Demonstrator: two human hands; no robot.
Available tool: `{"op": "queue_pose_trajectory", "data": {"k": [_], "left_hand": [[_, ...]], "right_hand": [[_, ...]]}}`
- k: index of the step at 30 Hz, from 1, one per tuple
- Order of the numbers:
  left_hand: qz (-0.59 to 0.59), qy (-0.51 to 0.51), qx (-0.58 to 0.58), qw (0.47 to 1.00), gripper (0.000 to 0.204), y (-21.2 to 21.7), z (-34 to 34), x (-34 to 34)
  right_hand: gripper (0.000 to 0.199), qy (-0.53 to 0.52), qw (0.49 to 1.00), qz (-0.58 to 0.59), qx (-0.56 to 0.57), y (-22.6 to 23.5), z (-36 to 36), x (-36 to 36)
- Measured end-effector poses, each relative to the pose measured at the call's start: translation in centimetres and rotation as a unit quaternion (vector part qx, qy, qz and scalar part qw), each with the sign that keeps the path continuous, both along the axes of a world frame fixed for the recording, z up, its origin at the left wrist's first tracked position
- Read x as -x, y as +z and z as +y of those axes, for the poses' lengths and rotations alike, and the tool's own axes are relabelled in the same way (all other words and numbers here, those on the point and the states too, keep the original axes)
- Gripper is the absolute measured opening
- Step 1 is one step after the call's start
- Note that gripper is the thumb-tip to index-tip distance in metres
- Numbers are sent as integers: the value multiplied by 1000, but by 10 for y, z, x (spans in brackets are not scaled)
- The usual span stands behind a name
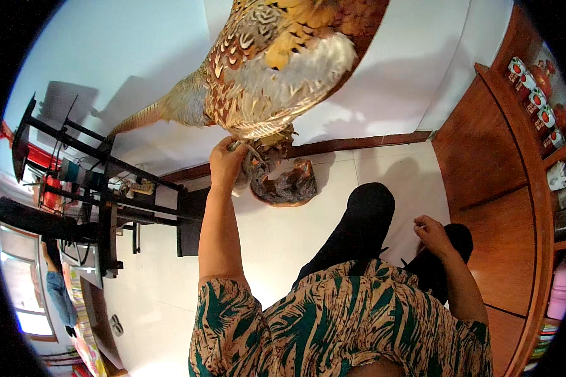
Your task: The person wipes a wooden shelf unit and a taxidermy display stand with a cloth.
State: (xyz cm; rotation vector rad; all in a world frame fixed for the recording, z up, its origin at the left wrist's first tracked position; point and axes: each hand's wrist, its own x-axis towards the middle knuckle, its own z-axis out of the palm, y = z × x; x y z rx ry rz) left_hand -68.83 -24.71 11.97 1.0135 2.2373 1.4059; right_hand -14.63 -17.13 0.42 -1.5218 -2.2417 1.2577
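A stuffed pheasant (251,81) with brown, gold and grey feathers fills the upper middle, its long tail pointing left. My left hand (226,162) reaches up to the bird's underside, fingers closed on a grey cloth (243,176) that hangs beside the hand. Part of that cloth is hidden by the hand. Under the bird, a dark, rough wooden base (288,187) with a brown edge is near the floor by the wall. My right hand (432,235) hovers by my right knee, fingers loosely bent and apart, holding nothing visible.
At left stands a black metal rack (107,163) with cables and boxes. A brown wooden cabinet (490,163) lines the right side, with packages (538,103) on its shelves. A person's jeans-clad leg (58,295) shows far left, near slippers (116,325) on the floor.
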Motion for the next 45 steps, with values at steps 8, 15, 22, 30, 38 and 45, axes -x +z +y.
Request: {"op": "queue_pose_trajectory", "data": {"k": [8,15,22,30,38,45], "left_hand": [[-65,151,-53,985,35,38,-27,-76],[-347,57,2,936,38,-3,-91,-146],[-512,-77,5,855,56,2,-15,-261],[-543,-27,61,837,46,-86,62,-332],[-548,-67,147,821,52,-131,38,-313],[-230,213,19,949,68,-129,25,-202]], "right_hand": [[25,96,993,66,-22,-18,16,24],[27,23,986,144,76,-38,24,26],[24,-16,939,304,160,-61,22,45],[74,-4,847,451,279,2,24,54],[65,105,947,272,135,-30,63,57],[67,167,966,126,153,-110,126,146]]}}
